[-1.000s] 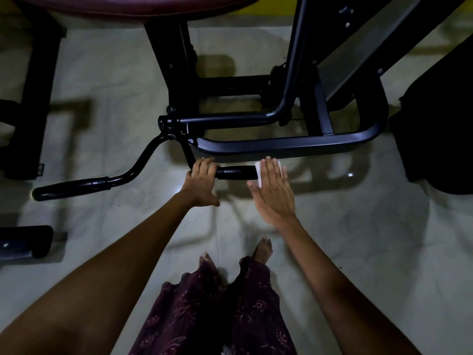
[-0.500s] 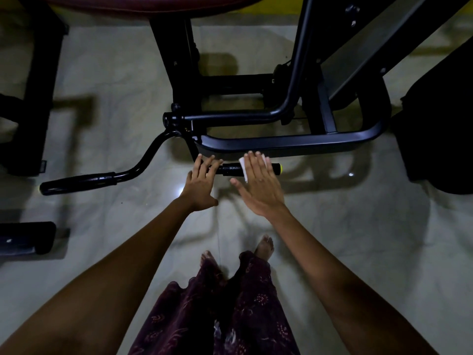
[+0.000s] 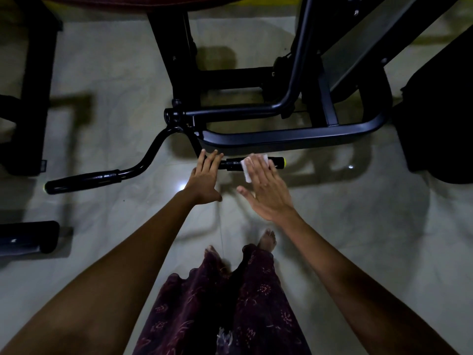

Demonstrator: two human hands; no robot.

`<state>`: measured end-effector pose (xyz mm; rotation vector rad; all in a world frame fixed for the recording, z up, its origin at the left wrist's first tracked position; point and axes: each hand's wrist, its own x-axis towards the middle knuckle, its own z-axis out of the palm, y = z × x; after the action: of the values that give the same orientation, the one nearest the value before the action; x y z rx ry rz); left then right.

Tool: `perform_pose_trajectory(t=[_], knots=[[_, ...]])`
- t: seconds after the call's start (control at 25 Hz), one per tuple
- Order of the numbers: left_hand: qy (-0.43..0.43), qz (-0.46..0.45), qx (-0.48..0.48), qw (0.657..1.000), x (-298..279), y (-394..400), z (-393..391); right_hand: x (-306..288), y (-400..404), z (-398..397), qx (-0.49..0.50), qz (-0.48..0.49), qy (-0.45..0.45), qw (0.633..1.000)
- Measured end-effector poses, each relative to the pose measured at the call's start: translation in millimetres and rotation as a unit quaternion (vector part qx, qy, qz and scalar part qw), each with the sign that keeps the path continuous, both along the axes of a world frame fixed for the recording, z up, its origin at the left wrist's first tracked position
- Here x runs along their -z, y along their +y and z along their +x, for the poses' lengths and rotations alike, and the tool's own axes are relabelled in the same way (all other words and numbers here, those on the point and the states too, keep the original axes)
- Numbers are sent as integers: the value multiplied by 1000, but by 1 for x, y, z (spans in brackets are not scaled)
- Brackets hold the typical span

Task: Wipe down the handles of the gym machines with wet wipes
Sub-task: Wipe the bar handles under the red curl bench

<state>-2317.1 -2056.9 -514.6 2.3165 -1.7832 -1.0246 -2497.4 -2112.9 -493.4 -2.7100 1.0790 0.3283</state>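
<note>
Right hand (image 3: pixel 266 190), fingers flat, presses the limp wipe (image 3: pixel 247 170) on the stiff grip (image 3: pixel 256 163); left hand (image 3: pixel 204 180), seemingly flat-fingered, steadies its near-left end.

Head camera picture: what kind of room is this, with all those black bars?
Probably a gym. A black exercise machine frame stands on the pale floor, with padded handles: one at left, another being wiped with a wet wipe under the right hand.

right hand (image 3: pixel 266 187): slid the wet wipe (image 3: pixel 247 168) inward, baring the handle (image 3: pixel 234 165) yellow end
left hand (image 3: pixel 204 180): fingers straightened
</note>
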Motion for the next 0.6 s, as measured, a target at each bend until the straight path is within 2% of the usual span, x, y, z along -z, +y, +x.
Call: perform_pose_trajectory(t=[0.12,0.2,0.32,0.4,0.52,0.6], knots=[[-3,3,-6,1000,-1,0,-1,-5,-10,10,82,29,-1,996],[-4,4,-11,1000,-2,1,-2,-6,-8,26,65,36,-17,997],[-1,0,-11,1000,-2,1,0,-1,0,12,-26,9,-18,999],[12,-4,-16,1000,-2,2,1,-1,-4,-2,-14,-3,-4,1000],[49,-19,-34,998,-2,3,0,-4,-10,20,58,38,-29,997],[87,-30,-53,994,-4,3,1,-2,-6,33,33,42,-41,998]])
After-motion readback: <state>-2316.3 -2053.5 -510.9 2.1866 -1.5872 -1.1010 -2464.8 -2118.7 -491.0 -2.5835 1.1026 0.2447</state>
